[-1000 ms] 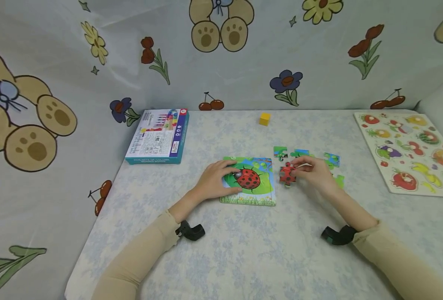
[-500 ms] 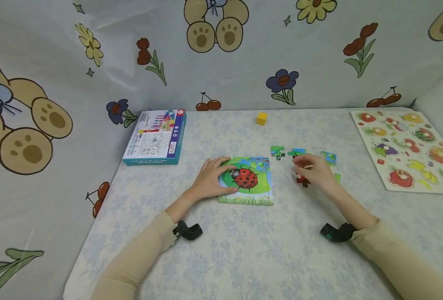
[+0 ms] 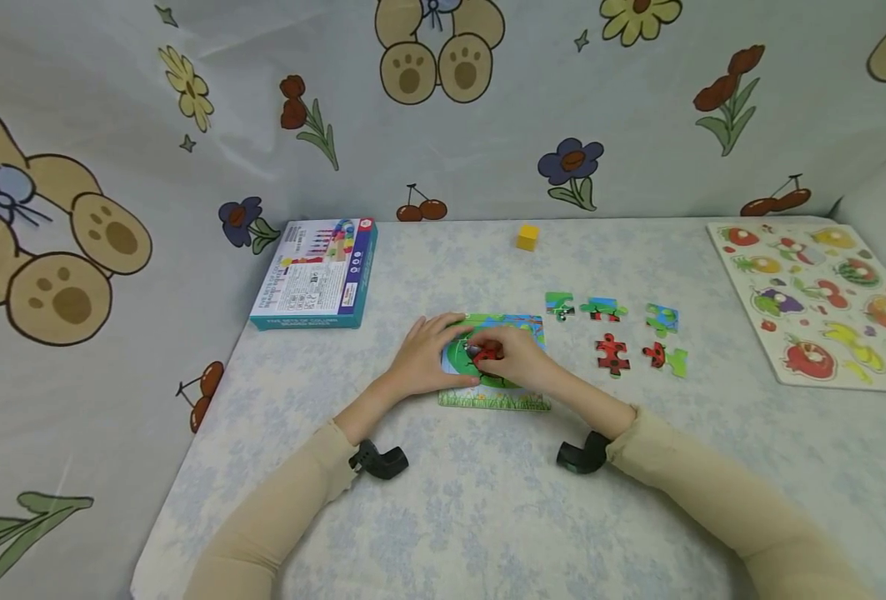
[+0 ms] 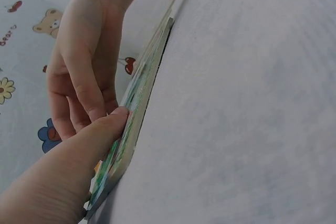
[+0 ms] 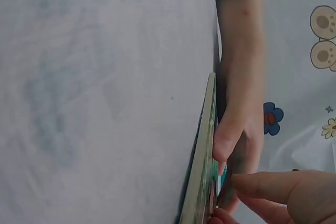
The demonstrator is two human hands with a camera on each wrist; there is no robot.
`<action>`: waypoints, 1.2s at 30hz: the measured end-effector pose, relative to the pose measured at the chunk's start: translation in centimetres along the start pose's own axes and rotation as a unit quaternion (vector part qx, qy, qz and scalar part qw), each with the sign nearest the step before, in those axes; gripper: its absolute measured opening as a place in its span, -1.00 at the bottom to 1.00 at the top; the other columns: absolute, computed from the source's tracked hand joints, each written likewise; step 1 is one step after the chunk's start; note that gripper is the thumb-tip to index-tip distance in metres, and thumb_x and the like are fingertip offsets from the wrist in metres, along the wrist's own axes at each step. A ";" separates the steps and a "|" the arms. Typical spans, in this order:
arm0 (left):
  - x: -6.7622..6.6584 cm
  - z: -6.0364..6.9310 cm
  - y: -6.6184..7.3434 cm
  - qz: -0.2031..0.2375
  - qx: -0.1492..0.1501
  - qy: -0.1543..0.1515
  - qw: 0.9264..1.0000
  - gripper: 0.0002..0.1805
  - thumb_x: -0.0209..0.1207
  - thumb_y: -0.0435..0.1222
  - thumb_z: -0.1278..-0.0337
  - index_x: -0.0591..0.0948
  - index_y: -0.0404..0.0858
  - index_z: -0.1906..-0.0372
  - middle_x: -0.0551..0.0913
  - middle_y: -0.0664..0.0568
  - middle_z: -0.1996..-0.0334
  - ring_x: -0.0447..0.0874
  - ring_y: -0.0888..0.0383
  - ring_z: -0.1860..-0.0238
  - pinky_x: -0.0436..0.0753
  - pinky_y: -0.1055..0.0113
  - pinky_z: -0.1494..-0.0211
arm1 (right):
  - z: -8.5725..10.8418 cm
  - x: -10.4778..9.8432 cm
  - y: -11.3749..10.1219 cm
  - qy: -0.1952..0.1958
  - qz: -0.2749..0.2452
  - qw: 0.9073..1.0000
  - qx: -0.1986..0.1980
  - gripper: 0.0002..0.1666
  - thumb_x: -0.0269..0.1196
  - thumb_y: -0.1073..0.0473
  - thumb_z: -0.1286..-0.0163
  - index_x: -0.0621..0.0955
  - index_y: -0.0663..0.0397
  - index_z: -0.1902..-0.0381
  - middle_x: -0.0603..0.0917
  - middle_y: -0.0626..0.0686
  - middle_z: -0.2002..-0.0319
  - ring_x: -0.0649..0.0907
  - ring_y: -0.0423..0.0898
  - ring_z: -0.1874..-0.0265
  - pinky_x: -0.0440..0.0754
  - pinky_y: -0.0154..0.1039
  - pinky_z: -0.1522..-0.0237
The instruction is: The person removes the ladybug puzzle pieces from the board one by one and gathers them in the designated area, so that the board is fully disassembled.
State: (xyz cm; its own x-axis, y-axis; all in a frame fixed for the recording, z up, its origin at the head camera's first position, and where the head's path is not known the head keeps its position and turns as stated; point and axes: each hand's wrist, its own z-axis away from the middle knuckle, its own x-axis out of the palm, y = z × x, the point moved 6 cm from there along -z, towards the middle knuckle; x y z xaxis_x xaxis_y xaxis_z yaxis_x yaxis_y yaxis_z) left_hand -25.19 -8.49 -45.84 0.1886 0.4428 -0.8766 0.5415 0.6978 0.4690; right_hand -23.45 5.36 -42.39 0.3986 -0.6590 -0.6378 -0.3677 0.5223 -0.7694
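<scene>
A square ladybug puzzle board (image 3: 493, 402) lies flat on the table in the head view, its green and blue picture partly covered. My left hand (image 3: 423, 358) rests on its left side, thumb and fingers spread; the left wrist view shows the thumb (image 4: 105, 129) along the board's edge. My right hand (image 3: 513, 357) is over the middle of the board, bent fingertips at the red ladybug (image 3: 488, 353). Whether they pinch a piece is hidden. To the right lie a red puzzle piece (image 3: 612, 356), a ladybug-and-green piece (image 3: 665, 358) and several other loose pieces (image 3: 603, 310).
Behind the loose pieces stands a small yellow cube (image 3: 528, 237). A teal-sided box (image 3: 315, 275) lies at the back left, and a fruit-picture board (image 3: 821, 304) at the right. A printed cloth (image 3: 488, 158) hangs behind the table.
My right hand has set the red piece down among the loose pieces, let go, and moved left onto the puzzle board. The left hand stays on the board.
</scene>
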 end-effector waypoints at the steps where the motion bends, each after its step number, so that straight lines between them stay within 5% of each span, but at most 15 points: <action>1: 0.0 0.0 0.0 0.001 -0.001 0.000 1.000 -0.06 0.35 0.21 0.18 0.34 -0.03 -0.38 0.23 0.04 -0.43 0.09 0.02 -0.49 -0.11 -0.17 -0.53 | -0.2 0.1 0.0 0.007 0.001 1.000 0.003 -0.66 0.28 0.38 -0.23 0.61 0.32 0.01 0.65 0.26 0.09 0.65 0.08 0.18 0.65 -0.16 0.17; 12: 0.1 -0.2 0.0 0.001 -0.002 0.003 1.000 -0.02 0.36 0.22 0.22 0.32 -0.03 -0.39 0.25 0.05 -0.42 0.11 0.02 -0.48 -0.08 -0.16 -0.53 | -0.6 -1.1 0.7 0.065 -0.093 0.994 0.006 -0.73 0.21 0.48 -0.24 0.59 0.36 0.07 0.58 0.33 0.07 0.67 0.17 0.20 0.69 -0.20 0.19; 16: 0.1 -0.2 0.1 0.000 -0.005 -0.002 1.000 -0.04 0.36 0.23 0.22 0.34 -0.01 -0.38 0.23 0.05 -0.42 0.10 0.02 -0.48 -0.10 -0.14 -0.54 | 0.8 -3.3 1.9 0.089 -0.124 0.987 0.052 -0.72 0.21 0.42 -0.28 0.58 0.34 0.04 0.59 0.31 0.02 0.69 0.10 0.17 0.68 -0.25 0.17; 19: 0.0 -0.1 0.1 -0.001 -0.006 -0.004 1.000 -0.08 0.37 0.22 0.22 0.39 0.00 -0.35 0.22 0.05 -0.43 0.09 0.02 -0.48 -0.12 -0.12 -0.55 | 2.2 -5.4 3.6 0.096 -0.130 0.981 0.107 -0.70 0.21 0.35 -0.31 0.56 0.31 -0.01 0.58 0.29 -0.02 0.71 -0.13 0.22 0.66 -0.22 0.11; 23: 0.0 -0.1 0.0 0.000 -0.005 -0.003 1.000 -0.11 0.37 0.21 0.23 0.42 0.01 -0.32 0.22 0.05 -0.43 0.09 0.02 -0.48 -0.14 -0.11 -0.55 | 4.6 -7.9 5.8 0.087 -0.110 0.976 0.165 -0.63 0.18 0.27 -0.36 0.52 0.28 -0.10 0.55 0.27 -0.06 0.63 -0.41 0.30 0.63 -0.21 0.12; 26: 0.0 0.0 -0.1 0.002 -0.003 -0.002 1.000 -0.13 0.37 0.22 0.22 0.44 0.02 -0.30 0.23 0.05 -0.43 0.09 0.02 -0.48 -0.14 -0.11 -0.55 | 6.1 -9.1 6.8 0.085 -0.077 0.976 0.183 -0.61 0.18 0.27 -0.36 0.51 0.28 -0.12 0.55 0.29 -0.04 0.61 -0.45 0.32 0.62 -0.29 0.24; 30: 0.0 0.0 -0.3 0.004 -0.003 0.000 1.000 -0.16 0.37 0.22 0.22 0.46 0.03 -0.28 0.23 0.06 -0.43 0.09 0.02 -0.48 -0.14 -0.11 -0.55 | 6.9 -9.6 7.4 0.091 -0.036 0.979 0.176 -0.63 0.19 0.32 -0.34 0.52 0.33 -0.08 0.55 0.33 0.01 0.65 -0.28 0.29 0.63 -0.35 0.35; 36: 0.1 0.0 -0.2 0.004 -0.001 0.001 1.000 -0.17 0.36 0.22 0.21 0.47 0.04 -0.28 0.23 0.06 -0.42 0.09 0.03 -0.48 -0.15 -0.10 -0.55 | 6.9 -8.8 7.1 0.103 0.018 0.986 0.126 -0.67 0.21 0.32 -0.32 0.55 0.33 -0.02 0.62 0.33 0.09 0.62 0.15 0.12 0.64 -0.17 0.18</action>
State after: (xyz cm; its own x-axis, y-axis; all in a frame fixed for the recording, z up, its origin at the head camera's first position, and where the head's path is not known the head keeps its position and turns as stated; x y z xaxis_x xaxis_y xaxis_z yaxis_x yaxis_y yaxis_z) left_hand -25.31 -8.59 -46.06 0.1908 0.4490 -0.8729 0.5391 0.6952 0.4755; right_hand -23.79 18.60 -42.45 0.1999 -0.7208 -0.6637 -0.1477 0.6475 -0.7476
